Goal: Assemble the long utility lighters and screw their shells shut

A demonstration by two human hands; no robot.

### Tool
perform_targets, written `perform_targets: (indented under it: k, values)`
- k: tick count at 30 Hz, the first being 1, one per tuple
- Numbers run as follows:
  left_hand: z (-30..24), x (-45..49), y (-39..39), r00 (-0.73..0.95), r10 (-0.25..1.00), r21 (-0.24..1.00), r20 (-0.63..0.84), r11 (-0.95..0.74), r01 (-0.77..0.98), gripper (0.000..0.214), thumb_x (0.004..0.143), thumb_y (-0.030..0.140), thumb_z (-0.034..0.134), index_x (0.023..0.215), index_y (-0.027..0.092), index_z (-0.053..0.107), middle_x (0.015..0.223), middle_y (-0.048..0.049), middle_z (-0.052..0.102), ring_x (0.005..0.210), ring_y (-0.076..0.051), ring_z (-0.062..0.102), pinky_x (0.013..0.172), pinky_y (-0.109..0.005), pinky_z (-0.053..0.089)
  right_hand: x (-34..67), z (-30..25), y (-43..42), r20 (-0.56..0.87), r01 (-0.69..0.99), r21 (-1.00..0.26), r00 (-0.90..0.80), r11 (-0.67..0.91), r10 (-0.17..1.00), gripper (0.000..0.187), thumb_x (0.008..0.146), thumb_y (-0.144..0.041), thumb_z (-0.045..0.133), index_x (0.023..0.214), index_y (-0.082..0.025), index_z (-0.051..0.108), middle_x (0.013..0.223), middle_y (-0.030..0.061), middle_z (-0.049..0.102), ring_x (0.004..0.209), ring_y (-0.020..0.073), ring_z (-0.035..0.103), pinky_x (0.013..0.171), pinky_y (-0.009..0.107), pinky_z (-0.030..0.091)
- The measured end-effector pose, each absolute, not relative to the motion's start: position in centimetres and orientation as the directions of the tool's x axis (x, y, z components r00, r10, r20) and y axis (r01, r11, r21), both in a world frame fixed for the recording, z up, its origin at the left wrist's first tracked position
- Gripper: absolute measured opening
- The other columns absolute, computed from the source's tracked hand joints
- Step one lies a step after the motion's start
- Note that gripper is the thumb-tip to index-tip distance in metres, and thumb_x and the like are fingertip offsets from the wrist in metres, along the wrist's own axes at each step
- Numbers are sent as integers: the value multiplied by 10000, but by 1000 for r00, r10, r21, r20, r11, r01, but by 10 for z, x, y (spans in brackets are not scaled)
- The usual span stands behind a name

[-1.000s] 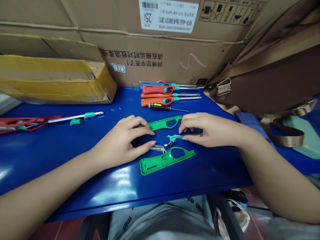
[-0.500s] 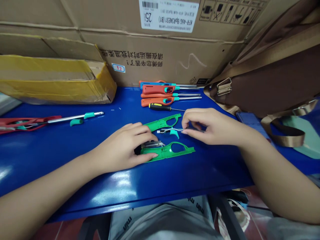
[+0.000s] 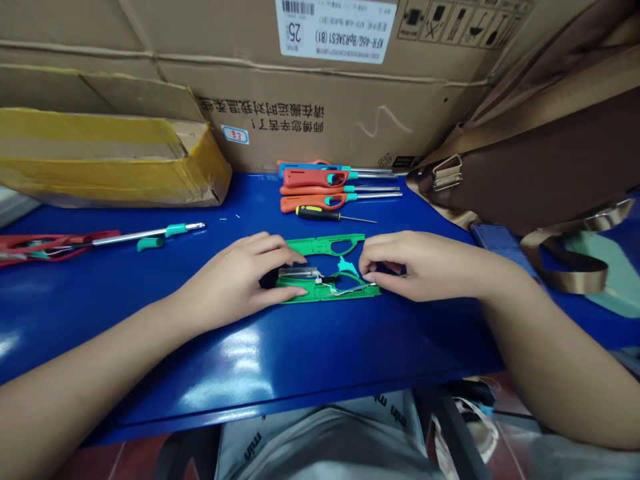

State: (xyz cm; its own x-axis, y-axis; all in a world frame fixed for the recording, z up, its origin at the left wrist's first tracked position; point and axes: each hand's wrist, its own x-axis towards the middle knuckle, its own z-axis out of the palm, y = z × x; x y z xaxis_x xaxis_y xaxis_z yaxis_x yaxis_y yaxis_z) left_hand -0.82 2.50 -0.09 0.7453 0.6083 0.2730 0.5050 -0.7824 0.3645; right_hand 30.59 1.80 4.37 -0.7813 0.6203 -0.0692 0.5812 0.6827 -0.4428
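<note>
Two green lighter shell halves lie on the blue table (image 3: 250, 373). The nearer shell half (image 3: 327, 291) holds a clear gas tube (image 3: 299, 272), white wires and a teal trigger (image 3: 345, 267). My left hand (image 3: 240, 280) grips the left end of this shell, fingers curled around it and the tube. My right hand (image 3: 415, 263) pinches the metal nozzle rod at the shell's right end. The other green shell half (image 3: 327, 244) lies just behind, between my hands.
Several assembled orange lighters (image 3: 320, 190) and a black-and-yellow screwdriver (image 3: 325, 215) lie behind. A red open lighter with a metal rod (image 3: 100, 238) is at left, a loose teal piece (image 3: 150, 244) beside it. Cardboard boxes (image 3: 320, 113) stand behind, a taped box (image 3: 110, 160) at left, a brown bag (image 3: 540, 153) at right.
The tube, wires and trigger came off the table and now sit in the nearer green shell. That shell has moved back toward the other half, and my right hand came down to its right end.
</note>
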Motion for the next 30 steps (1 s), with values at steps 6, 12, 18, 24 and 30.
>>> perform_targets:
  k: [6,12,18,24,30]
  values:
    - [4,-3,15,770,534,358,350,-836,416,213,1040,351,606,1147,219,735,1057,-67,734,962,-199,667,870,-345,523,313,45,19,-139,631,-410,-757,658,639,77,894,-180,656,950,-217,694,921,12,705,765,155,595,669,276,424]
    - [0,-4,12,819,489,317,301,-861,398,166,1015,332,648,1115,218,716,1046,-45,742,949,-208,678,879,-356,510,307,42,19,-183,642,-442,-749,627,637,73,935,-174,617,875,-201,650,855,1,664,719,134,556,637,256,386]
    - [1,-4,12,827,478,330,295,-863,382,128,1018,289,636,1083,208,711,1009,-38,737,920,-197,683,865,-333,508,295,39,19,-88,725,-360,-653,587,752,159,966,-371,662,969,-214,682,918,12,690,752,154,568,633,276,343]
    - [1,-4,11,837,462,331,292,-870,365,124,1024,266,626,1081,195,711,992,-35,722,904,-185,666,865,-320,508,285,24,21,-9,754,-308,-613,581,790,209,973,-374,644,857,-201,618,871,2,684,719,142,545,619,279,297]
    - [2,-5,11,841,473,367,262,-855,367,119,1025,256,621,1065,194,714,991,-30,718,911,-174,671,874,-305,508,287,14,28,30,810,-282,-528,514,849,223,1006,-321,598,818,-204,626,841,0,694,743,151,577,628,274,311]
